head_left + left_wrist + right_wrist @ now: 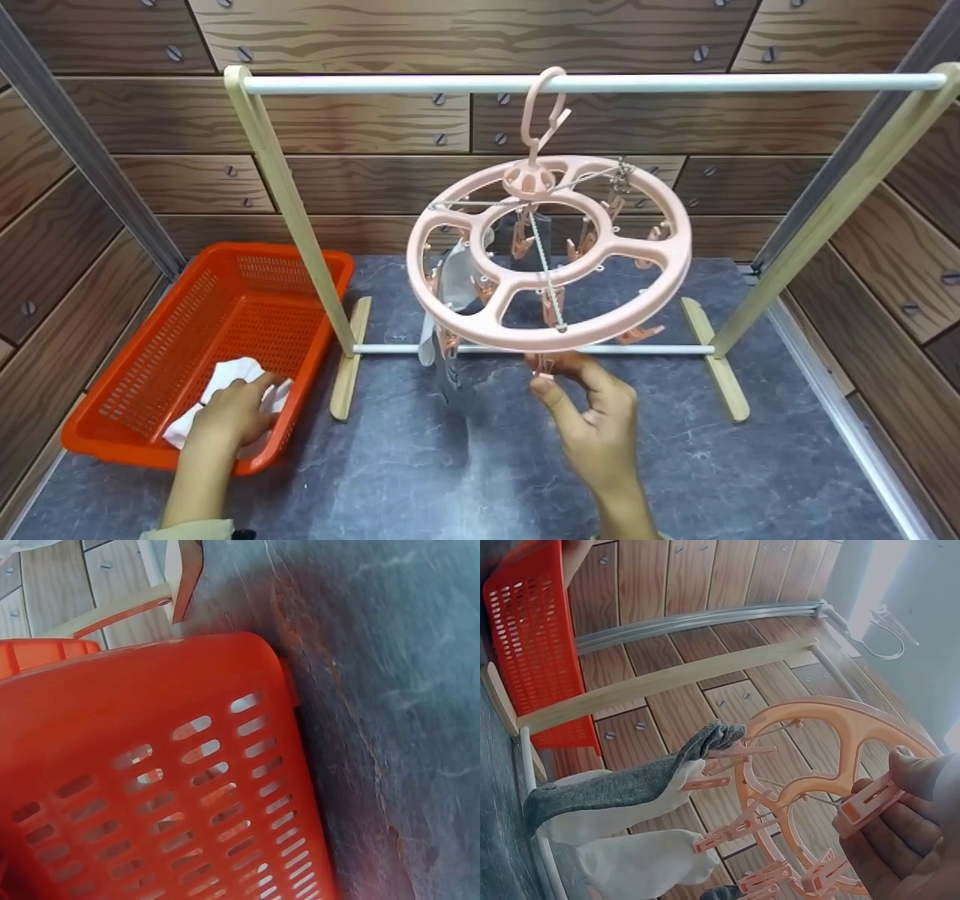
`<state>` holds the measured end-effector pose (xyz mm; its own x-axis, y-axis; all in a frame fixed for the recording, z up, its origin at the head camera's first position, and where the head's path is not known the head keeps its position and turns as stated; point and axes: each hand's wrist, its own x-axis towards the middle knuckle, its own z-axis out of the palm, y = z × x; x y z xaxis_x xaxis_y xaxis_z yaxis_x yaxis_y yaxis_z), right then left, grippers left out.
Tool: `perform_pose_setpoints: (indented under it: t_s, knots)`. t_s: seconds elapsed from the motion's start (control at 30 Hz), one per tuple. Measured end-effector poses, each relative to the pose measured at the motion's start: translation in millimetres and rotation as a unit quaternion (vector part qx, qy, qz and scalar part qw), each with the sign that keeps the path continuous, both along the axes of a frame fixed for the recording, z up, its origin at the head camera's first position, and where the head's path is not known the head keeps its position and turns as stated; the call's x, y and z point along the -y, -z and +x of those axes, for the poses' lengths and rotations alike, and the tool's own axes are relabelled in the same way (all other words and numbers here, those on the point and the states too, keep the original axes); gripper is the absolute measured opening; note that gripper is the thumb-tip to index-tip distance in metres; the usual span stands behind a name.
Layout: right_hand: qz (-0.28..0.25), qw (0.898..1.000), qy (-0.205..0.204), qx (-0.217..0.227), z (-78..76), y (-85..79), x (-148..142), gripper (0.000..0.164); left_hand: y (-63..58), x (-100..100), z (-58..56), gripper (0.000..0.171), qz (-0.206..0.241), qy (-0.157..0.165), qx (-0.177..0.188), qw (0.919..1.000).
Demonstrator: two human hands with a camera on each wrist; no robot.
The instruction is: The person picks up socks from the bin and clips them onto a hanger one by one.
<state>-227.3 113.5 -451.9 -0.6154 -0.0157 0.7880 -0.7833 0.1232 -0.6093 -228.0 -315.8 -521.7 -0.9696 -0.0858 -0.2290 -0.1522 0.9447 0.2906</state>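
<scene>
Inside the orange plastic basket (277, 322), my left hand (232, 412) has its fingers curled on a white sock (236, 371). My right hand (600, 420) pinches a pink clothes peg (866, 808) between thumb and fingers, under the near rim of a round pink drying hanger (484, 328). On the hanger's left side, other pegs hold a grey-and-white sock (615, 799) and a white sock (645, 862). A dark grey sock (536, 232) hangs towards the back. In the left wrist view the basket wall hides the left hand.
The hanger's hook (531, 112) hangs over the white top bar (675, 82) of a rack with wooden side posts (289, 202). A lower white bar (645, 349) joins the rack's feet. Wood-patterned panels (360, 184) enclose the grey marbled tabletop (360, 480).
</scene>
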Motion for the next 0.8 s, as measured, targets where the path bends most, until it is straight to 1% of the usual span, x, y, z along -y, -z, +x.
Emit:
perform_pose_setpoints:
  t_s: [0.1, 0.17, 0.2, 0.33, 0.43, 0.5, 0.57, 0.67, 0.73, 0.8]
  knots:
    - [0.000, 1.000, 0.000, -0.004, 0.1, 0.3, -0.3, 0.034, 1.4, 0.3, 1.1, 0.027, -0.003, 0.003, -0.032, 0.9995]
    - [-0.001, 1.000, 0.003, -0.003, 0.6, 0.0, -0.5, 0.032, 2.1, 0.2, 1.5, 0.016, -0.006, 0.005, -0.055, 0.9984]
    - [-0.001, 1.000, 0.003, -0.002, 0.8, -0.1, -0.6, 0.032, 1.9, 0.2, 1.4, 0.014, -0.008, 0.006, -0.066, 0.9977]
    - [-0.001, 1.000, 0.006, 0.002, 1.6, -0.7, -0.7, 0.032, 0.8, 0.6, 0.6, 0.019, 0.000, -0.007, -0.114, 0.9934]
    - [-0.001, 1.000, 0.007, 0.006, 2.1, -1.9, -0.9, 0.033, -0.4, 2.0, 0.0, 0.021, 0.007, -0.022, -0.161, 0.9868]
    - [0.000, 1.000, 0.007, 0.008, 2.5, -2.7, -1.2, 0.033, -1.2, 3.7, 1.2, 0.024, 0.007, -0.026, -0.181, 0.9831]
    - [-0.002, 1.000, 0.006, 0.009, 2.9, -3.1, -1.2, 0.033, -2.0, 4.9, 3.2, 0.033, 0.004, -0.022, -0.191, 0.9813]
    - [-0.002, 1.000, 0.006, 0.010, 3.2, -3.3, -1.6, 0.032, -3.0, 5.8, 6.4, 0.042, 0.003, -0.011, -0.188, 0.9821]
    - [-0.002, 1.000, 0.006, 0.010, 3.0, -3.1, -1.5, 0.032, -4.6, 5.3, 7.9, 0.037, 0.000, -0.011, -0.196, 0.9805]
    - [-0.001, 1.000, 0.007, 0.010, 2.6, -2.8, -1.6, 0.033, -6.8, 4.2, 8.8, 0.028, 0.000, -0.017, -0.217, 0.9760]
